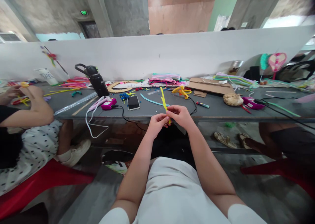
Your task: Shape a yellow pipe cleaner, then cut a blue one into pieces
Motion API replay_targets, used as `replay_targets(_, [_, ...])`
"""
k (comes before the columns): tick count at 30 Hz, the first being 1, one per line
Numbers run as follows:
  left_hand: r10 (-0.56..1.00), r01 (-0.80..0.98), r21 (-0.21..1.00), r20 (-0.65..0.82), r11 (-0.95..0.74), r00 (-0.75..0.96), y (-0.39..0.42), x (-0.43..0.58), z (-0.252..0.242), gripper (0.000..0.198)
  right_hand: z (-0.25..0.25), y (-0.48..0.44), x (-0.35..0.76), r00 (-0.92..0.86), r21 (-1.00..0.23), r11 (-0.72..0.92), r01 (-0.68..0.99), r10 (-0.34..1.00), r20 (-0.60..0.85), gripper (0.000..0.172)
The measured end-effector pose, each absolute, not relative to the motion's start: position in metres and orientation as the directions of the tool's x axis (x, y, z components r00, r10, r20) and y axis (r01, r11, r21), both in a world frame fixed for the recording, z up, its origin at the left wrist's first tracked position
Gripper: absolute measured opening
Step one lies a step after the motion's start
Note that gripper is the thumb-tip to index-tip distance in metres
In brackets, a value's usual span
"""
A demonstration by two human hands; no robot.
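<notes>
Both my hands meet in front of the table edge, pinching a yellow pipe cleaner [163, 100] that sticks up and leans left. My left hand [157, 123] is closed on its lower end. My right hand [181, 114] is closed on it just beside, fingers curled over the stem. On the grey table [216, 109] right behind lie a black phone [133, 102], a light blue pipe cleaner [154, 101] and a yellow glue gun [181, 91] with a black cord.
A person at the left works with raised hands [23, 92] on a yellow piece. A black bottle [94, 78], a pink glue gun [108, 103], cardboard [209, 85] and piles of coloured pipe cleaners [165, 78] crowd the table. Another person's legs and sandals [223, 139] are at the right.
</notes>
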State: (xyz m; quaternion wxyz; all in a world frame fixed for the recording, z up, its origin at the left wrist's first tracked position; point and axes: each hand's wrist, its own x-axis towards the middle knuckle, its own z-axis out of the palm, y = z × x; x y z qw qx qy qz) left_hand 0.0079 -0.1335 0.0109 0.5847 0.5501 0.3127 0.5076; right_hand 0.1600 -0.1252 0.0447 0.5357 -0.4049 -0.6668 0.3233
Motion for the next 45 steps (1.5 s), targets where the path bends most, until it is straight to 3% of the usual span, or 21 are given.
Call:
replay_targets(6, [0.950,-0.077,0.970,0.241,-0.230,0.197,-0.133,0.008,0.010,0.033,0.043,-0.124,0.160,-0.114,-0.818,0.477,0.321,0.877,0.466,0.031])
replay_targets(14, [0.952,-0.069,0.970,0.243,-0.234,0.187,-0.134,0.010,0.010,0.036,0.042,-0.123,0.159,-0.088,-0.800,0.460,0.385,0.881,0.464,0.036])
replay_targets(21, [0.956,-0.073,0.969,0.246,-0.237,0.162,-0.133,0.011,0.008,0.035,0.039,-0.121,0.159,-0.067,-0.819,0.462,0.341,0.881,0.469,0.028])
replay_targets(29, [0.959,-0.192,0.955,0.254,-0.228,0.126,-0.133,0.012,0.010,0.035,0.040,-0.119,0.156,0.037,-0.893,0.433,0.125,0.897,0.440,0.036])
replay_targets(37, [0.965,-0.343,0.926,0.217,-0.156,0.145,-0.134,0.009,0.010,0.029,0.049,-0.127,0.159,-0.026,-0.944,0.314,-0.102,0.948,0.318,0.016])
replay_targets(45, [0.991,-0.616,0.783,0.132,-0.086,0.030,-0.129,0.006,0.015,0.026,0.050,-0.133,0.155,-0.143,-0.910,0.414,-0.004,0.901,0.410,0.016])
